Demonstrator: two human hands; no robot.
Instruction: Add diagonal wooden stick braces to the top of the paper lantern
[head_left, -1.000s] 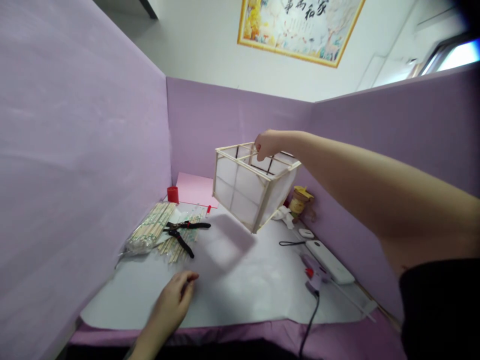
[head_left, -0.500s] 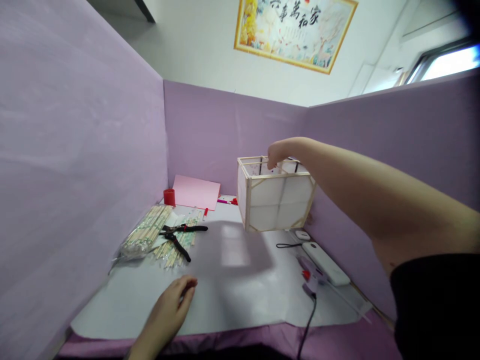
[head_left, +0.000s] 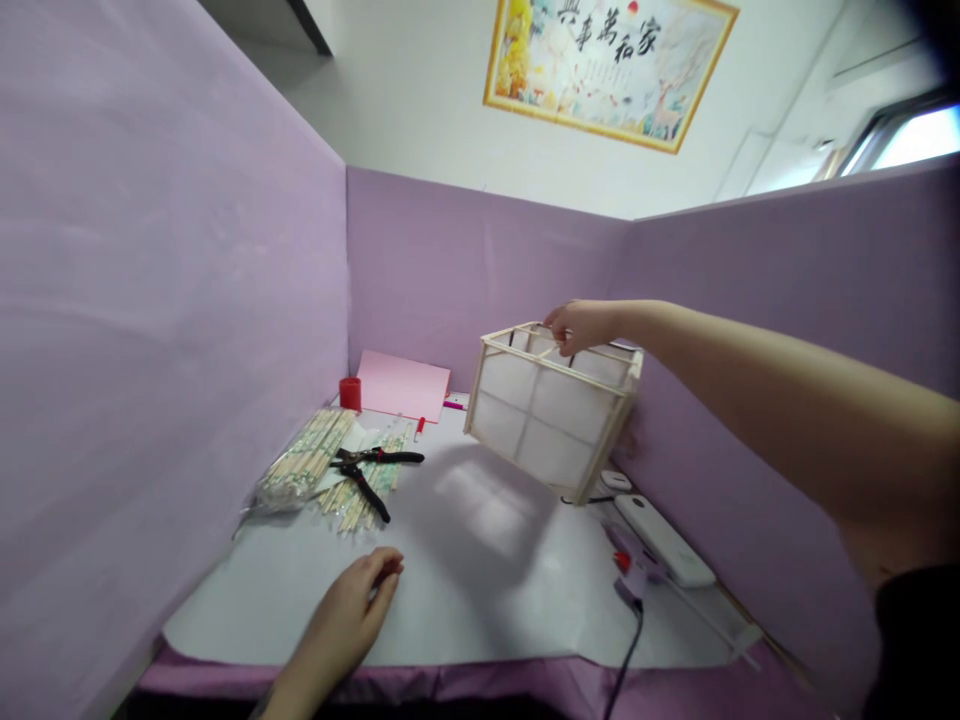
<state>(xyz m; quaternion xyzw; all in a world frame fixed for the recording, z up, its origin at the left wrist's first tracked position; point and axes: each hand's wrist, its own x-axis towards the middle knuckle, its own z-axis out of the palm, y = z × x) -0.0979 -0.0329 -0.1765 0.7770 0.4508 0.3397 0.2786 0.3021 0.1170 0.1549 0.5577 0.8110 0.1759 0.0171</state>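
Your left hand point(head_left: 355, 605) curls loosely near the front of the table point(head_left: 225, 610), nothing visible in its part-open grip. The stick-and-paper frame point(head_left: 536, 410) hangs tilted above, its top pinched by your right hand point(head_left: 581, 325); that single hold could let it swing into the white device point(head_left: 665, 542).

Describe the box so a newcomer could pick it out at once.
Inside the purple walls, find the white tabletop. Over its right half, the right hand holds the box by its top. Unlike the pliers and sticks lying to the left, it hangs above the tabletop, white-sided with pale wooden edges.
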